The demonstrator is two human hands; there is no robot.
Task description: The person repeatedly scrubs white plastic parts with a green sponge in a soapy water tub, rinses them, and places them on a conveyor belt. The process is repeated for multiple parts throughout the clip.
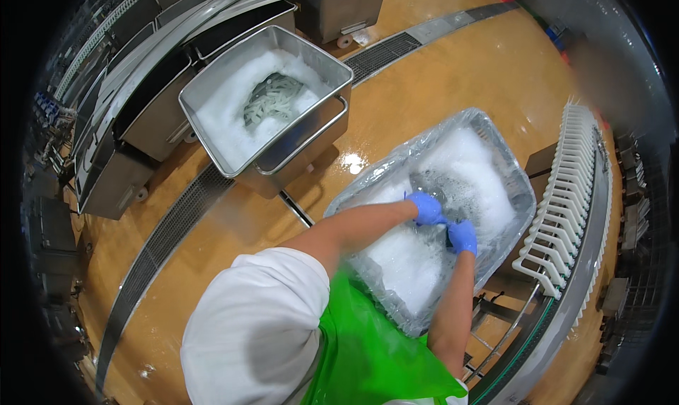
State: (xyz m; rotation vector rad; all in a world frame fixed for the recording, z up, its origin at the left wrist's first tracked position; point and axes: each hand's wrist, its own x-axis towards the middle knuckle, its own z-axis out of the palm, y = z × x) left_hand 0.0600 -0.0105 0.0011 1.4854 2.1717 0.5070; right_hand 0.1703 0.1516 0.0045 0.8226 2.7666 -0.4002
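Both hands wear blue gloves and meet over a large tub (522, 193) lined with clear plastic. White, frothy-looking stuff (407, 263) fills much of it, around a patch of dark, bubbly liquid (463, 203) near the middle. My left hand (426, 208) reaches in from the left, fingers closed and pointing toward the right one. Close beside it, my right hand (462, 237) is bent inward, its fingers curled. The fingertips nearly touch, and whatever is pinched between them is too small or hidden to name.
A steel wheeled bin (304, 140) at upper left holds white froth and pale strips (272, 100) in liquid. More steel bins (339, 9) stand behind it. A conveyor with white upright prongs (566, 200) runs along the right. A grated drain (163, 232) crosses the wet floor.
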